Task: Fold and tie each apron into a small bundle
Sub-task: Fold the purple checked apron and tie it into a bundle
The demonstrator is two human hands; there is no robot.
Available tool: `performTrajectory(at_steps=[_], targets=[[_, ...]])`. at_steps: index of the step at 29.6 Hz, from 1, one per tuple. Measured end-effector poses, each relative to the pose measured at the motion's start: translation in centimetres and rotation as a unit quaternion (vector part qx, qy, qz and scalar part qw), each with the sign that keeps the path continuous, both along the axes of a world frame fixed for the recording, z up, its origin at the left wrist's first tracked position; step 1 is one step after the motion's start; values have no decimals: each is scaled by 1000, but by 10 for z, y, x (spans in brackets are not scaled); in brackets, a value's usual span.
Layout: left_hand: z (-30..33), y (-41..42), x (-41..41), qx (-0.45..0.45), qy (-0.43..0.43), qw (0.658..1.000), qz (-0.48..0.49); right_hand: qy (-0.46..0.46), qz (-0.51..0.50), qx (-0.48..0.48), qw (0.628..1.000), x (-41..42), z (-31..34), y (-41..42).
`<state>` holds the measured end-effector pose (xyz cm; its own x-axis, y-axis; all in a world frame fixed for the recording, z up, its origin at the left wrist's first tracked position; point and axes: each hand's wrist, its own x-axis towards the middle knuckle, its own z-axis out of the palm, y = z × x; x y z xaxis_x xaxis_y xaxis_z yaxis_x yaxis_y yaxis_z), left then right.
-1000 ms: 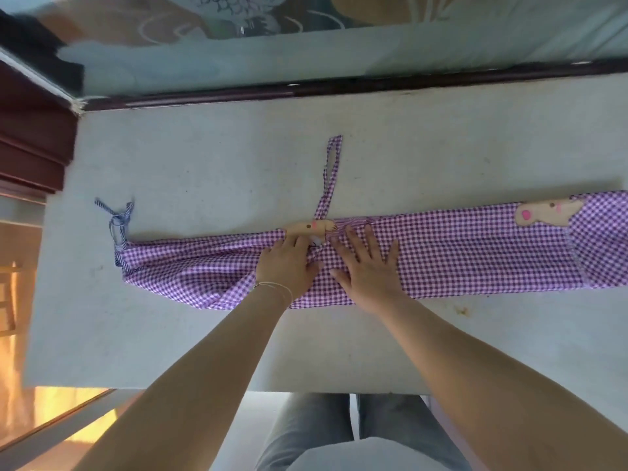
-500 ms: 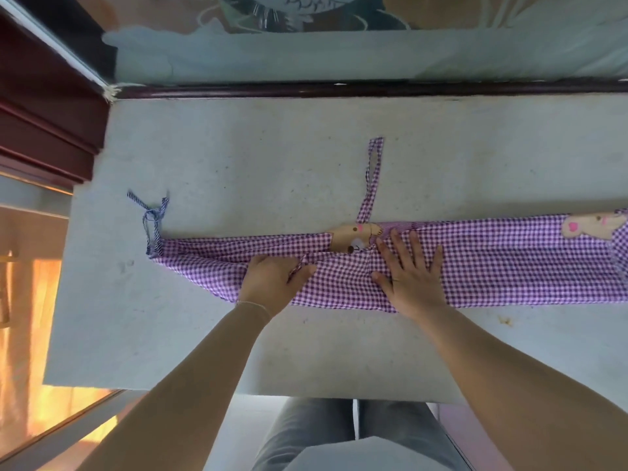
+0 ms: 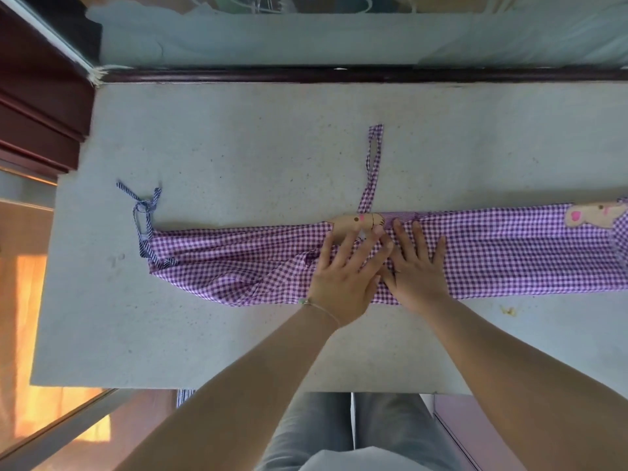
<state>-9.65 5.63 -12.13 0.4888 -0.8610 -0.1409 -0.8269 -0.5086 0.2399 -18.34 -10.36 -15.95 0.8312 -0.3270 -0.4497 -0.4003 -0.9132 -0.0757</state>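
Both hands lie flat on the purple gingham apron (image 3: 492,253), folded into a long strip across the pale grey desk (image 3: 238,137). Left hand (image 3: 343,280) and right hand (image 3: 416,270) touch at mid-strip, fingers spread, seemingly pressing. A striped tie (image 3: 144,219) trails left.

— Where are the hands?

— Both lie palm down, side by side and touching. The left hand (image 3: 343,277) has its fingers straight and spread, angled up and to the right. The right hand (image 3: 416,270) is flat too, fingers spread and pointing away from the body.

— Do they overlap?

— The left fingertips (image 3: 377,230) reach across beside the right index finger.

— And the arms?

— Both forearms are bare and come up from the lower edge, converging at the wrists. A thin bracelet (image 3: 321,309) circles the left wrist.
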Motion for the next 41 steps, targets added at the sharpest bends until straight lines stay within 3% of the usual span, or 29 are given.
performTrajectory(at_steps=[3, 9, 14, 19, 27, 31, 33, 35, 37, 39, 41], targets=[[-36, 1, 19, 105, 29, 992, 66, -13, -5, 2, 1000, 0, -1, 0], [-49, 57, 44, 119, 5, 973, 199, -32, -1, -20, 999, -3, -11, -1], [-48, 61, 46, 125, 10, 970, 209, -57, -8, -42, 997, 1, -7, 8], [-50, 63, 46, 114, 13, 970, 214, -133, 118, 1, 984, 41, 2, 54], [-45, 102, 57, 116, -22, 987, 107, -71, 100, 5, 992, 56, -13, 69], [-48, 179, 68, 116, -70, 961, 243, -57, 91, -5, 994, 57, -12, 70], [-44, 209, 62, 99, -51, 928, 356, -51, 88, -7, 995, 58, -11, 71], [-38, 212, 47, 42, 14, 862, 506, -41, 86, -2, 995, 59, -10, 72], [-20, 192, 33, -93, 122, 752, 641, -29, 86, 1, 996, 60, -8, 72], [-1, 162, 27, -231, 265, 613, 708, -23, 86, -1, 996, 62, -6, 73], [13, 137, 25, -285, 393, 463, 742, -20, 88, -1, 996, 62, -4, 73]])
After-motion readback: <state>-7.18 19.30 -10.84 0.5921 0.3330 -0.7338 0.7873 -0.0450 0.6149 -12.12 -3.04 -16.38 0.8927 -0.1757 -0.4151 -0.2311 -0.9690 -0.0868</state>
